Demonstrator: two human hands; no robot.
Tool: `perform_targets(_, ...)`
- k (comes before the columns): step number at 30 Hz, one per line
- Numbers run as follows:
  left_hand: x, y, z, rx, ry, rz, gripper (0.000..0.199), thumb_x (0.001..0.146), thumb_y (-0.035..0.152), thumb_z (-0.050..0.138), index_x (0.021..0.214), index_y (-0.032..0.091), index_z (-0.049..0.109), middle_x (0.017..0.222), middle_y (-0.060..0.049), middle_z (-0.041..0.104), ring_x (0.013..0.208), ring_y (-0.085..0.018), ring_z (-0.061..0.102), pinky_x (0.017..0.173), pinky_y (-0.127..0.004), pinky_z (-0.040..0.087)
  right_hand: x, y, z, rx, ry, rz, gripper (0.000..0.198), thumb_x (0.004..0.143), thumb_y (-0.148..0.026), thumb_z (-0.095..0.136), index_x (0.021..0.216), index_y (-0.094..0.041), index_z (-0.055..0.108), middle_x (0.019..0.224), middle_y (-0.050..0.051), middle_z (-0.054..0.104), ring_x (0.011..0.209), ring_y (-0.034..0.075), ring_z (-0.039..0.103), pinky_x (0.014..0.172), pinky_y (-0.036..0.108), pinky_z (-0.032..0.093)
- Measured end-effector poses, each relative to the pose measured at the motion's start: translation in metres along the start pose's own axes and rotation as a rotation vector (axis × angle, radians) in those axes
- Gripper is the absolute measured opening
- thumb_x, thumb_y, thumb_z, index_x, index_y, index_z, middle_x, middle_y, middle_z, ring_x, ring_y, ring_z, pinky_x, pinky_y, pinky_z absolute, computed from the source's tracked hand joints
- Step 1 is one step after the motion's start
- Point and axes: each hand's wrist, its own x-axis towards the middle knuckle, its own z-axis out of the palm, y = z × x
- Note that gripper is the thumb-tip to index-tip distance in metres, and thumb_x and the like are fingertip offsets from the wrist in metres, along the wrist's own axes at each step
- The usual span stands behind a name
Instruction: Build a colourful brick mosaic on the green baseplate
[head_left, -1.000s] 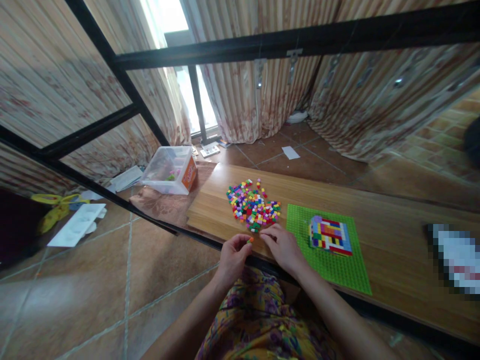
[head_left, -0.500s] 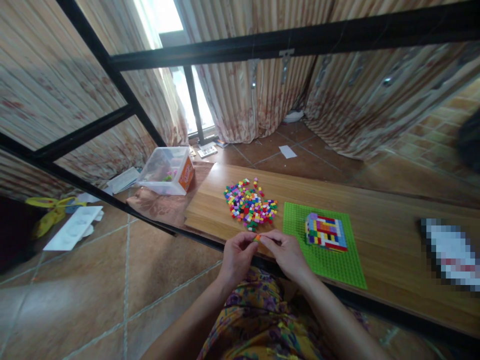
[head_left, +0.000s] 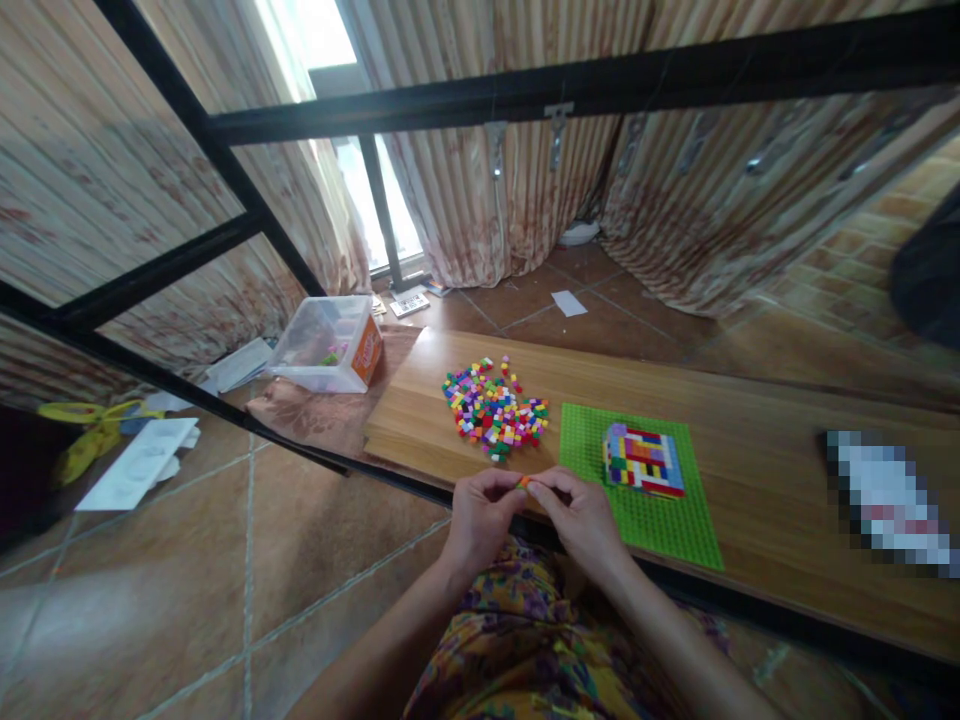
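a wooden table (head_left: pixel 765 470) stands before curtains (head_left: pixel 465 200). a small orange brick (head_left: pixel 524 482) sits between the left hand (head_left: pixel 480 520) and right hand (head_left: pixel 586 520), the fingers (head_left: pixel 496 482) of both pinched closed on it, near the table's edge. just beyond lies a pile of loose bricks (head_left: pixel 495 412); rightward, a green baseplate (head_left: pixel 679 540) carries a brick build (head_left: pixel 643 462); a clear box (head_left: pixel 319 378) stands farther left.

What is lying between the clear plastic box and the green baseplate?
In the head view, a pile of small coloured bricks lies between the box and the baseplate.
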Motion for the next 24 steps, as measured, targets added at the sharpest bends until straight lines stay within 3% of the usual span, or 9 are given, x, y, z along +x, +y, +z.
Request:
perform_targets(6, 0.009, 0.011, 0.012, -0.034, -0.113, 0.043, 0.009, 0.071, 0.02, 0.076, 0.078, 0.014, 0.076, 0.075, -0.003, 0.072, 0.068, -0.013, 0.063, 0.067, -0.022, 0.051, 0.0, -0.007, -0.01, 0.104, 0.067, 0.072, 0.029, 0.08, -0.047, 0.064, 0.086, -0.02, 0.074, 0.082, 0.005, 0.073, 0.075, 0.019, 0.064, 0.071, 0.032, 0.05)
perform_targets(10, 0.014, 0.012, 0.024, -0.028, -0.172, 0.084, 0.019, 0.072, 0.022, 0.076, 0.089, 0.015, 0.074, 0.085, -0.004, 0.073, 0.075, -0.014, 0.065, 0.073, -0.024, 0.053, -0.001, -0.01, -0.023, 0.123, 0.1, 0.059, 0.03, 0.079, -0.049, 0.065, 0.085, -0.02, 0.072, 0.083, 0.005, 0.072, 0.076, 0.019, 0.064, 0.071, 0.032, 0.05)
perform_targets(14, 0.014, -0.003, 0.028, 0.08, -0.221, 0.138, 0.026, 0.078, 0.023, 0.069, 0.104, 0.016, 0.071, 0.097, -0.007, 0.073, 0.08, -0.016, 0.066, 0.074, -0.026, 0.054, 0.005, -0.002, -0.06, -0.051, 0.22, 0.015, 0.029, 0.081, -0.049, 0.063, 0.087, -0.022, 0.072, 0.09, 0.005, 0.074, 0.084, 0.021, 0.065, 0.079, 0.034, 0.05)
perform_targets(19, 0.018, -0.027, 0.022, 0.293, -0.225, 0.228, 0.013, 0.085, 0.021, 0.06, 0.089, 0.017, 0.072, 0.088, -0.006, 0.073, 0.081, -0.017, 0.065, 0.077, -0.026, 0.052, 0.028, 0.019, -0.117, -0.398, 0.372, -0.045, 0.031, 0.086, -0.047, 0.053, 0.089, -0.023, 0.073, 0.092, 0.006, 0.073, 0.081, 0.022, 0.064, 0.078, 0.037, 0.049)
perform_targets(24, 0.021, -0.03, 0.018, 0.399, -0.248, 0.284, 0.015, 0.087, 0.022, 0.057, 0.088, 0.018, 0.071, 0.088, -0.005, 0.072, 0.08, -0.016, 0.064, 0.075, -0.025, 0.049, 0.053, 0.034, -0.134, -0.572, 0.332, -0.142, 0.033, 0.088, -0.044, 0.048, 0.084, -0.023, 0.073, 0.094, 0.008, 0.07, 0.088, 0.022, 0.062, 0.086, 0.038, 0.047)
